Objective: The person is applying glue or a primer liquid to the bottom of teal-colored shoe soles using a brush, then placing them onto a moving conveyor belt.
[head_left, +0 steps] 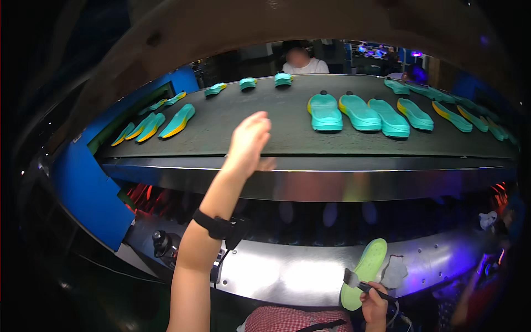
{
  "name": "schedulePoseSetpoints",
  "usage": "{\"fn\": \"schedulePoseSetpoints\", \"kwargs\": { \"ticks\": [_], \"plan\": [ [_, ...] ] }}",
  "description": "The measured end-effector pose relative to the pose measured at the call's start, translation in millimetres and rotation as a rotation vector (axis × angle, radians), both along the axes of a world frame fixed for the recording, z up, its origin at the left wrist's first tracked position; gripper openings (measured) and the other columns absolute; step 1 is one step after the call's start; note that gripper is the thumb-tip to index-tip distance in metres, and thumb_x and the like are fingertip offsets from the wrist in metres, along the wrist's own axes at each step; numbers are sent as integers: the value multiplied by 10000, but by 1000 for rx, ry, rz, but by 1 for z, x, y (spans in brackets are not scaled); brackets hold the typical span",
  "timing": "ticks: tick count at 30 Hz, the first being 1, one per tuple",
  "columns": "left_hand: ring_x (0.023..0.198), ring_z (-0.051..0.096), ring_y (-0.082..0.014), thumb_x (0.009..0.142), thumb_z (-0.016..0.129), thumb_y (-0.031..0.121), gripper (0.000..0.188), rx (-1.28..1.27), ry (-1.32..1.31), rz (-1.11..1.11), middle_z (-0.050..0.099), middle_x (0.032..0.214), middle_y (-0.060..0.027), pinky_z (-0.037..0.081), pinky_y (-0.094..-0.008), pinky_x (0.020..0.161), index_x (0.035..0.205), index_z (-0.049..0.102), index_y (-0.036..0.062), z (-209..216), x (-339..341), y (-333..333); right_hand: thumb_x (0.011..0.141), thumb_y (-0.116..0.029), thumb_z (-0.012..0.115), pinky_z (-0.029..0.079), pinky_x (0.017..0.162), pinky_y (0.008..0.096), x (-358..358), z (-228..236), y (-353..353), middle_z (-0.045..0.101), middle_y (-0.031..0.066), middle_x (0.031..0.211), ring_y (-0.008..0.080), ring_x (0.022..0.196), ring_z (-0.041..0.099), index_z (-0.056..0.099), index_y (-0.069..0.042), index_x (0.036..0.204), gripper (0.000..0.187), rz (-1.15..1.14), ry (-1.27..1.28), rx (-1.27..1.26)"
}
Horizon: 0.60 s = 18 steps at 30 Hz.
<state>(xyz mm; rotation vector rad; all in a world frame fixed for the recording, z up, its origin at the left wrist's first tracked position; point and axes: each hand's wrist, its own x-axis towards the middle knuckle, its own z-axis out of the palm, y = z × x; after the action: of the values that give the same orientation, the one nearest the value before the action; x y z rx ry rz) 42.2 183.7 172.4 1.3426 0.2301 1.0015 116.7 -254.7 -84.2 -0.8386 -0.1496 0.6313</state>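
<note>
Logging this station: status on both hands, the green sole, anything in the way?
Left hand open over belt, looks empty. Right hand grips brush over lime-green sole on metal bench. Pale grey piece beside sole, not covering it.

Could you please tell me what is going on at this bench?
The person's left hand is stretched out over the dark belt, apparently holding nothing, with teal and yellow shoe soles lying to either side. The right hand grips a black-handled brush over a light green shoe sole on the metal bench; whether the bristles touch it is hard to tell.
</note>
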Motion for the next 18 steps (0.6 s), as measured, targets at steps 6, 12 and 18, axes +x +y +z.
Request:
{"fn": "schedulePoseSetpoints", "kwargs": {
  "ticks": [6, 12, 18],
  "plan": [
    [1341, 270, -404, 854, 597, 285, 715, 828, 547, 317, 260, 1445, -266, 287, -406, 1079, 1424, 247, 36, 8, 86, -60, 819, -13, 585, 514, 744, 333, -3, 2, -1, 617, 238, 1056, 252, 806, 640, 539, 36, 1117, 305, 15, -21, -9],
    [1275, 379, -380, 862, 593, 297, 491, 977, 636, 409, 397, 1356, -265, 315, -399, 1055, 1235, 482, -2, 0, 94, -51, 814, -6, 588, 504, 764, 325, 2, 8, -5, 612, 239, 1062, 251, 815, 630, 565, 73, 1060, 260, 12, -12, -41],
    [1022, 559, -264, 824, 662, 188, 210, 774, 232, 298, 597, 1078, -171, 412, -363, 919, 831, 555, 8, -5, 45, -64, 857, 15, 567, 502, 792, 294, 13, 2, -6, 615, 191, 1084, 217, 890, 632, 552, 88, 1125, 278, -7, 18, 7]
  ]
}}
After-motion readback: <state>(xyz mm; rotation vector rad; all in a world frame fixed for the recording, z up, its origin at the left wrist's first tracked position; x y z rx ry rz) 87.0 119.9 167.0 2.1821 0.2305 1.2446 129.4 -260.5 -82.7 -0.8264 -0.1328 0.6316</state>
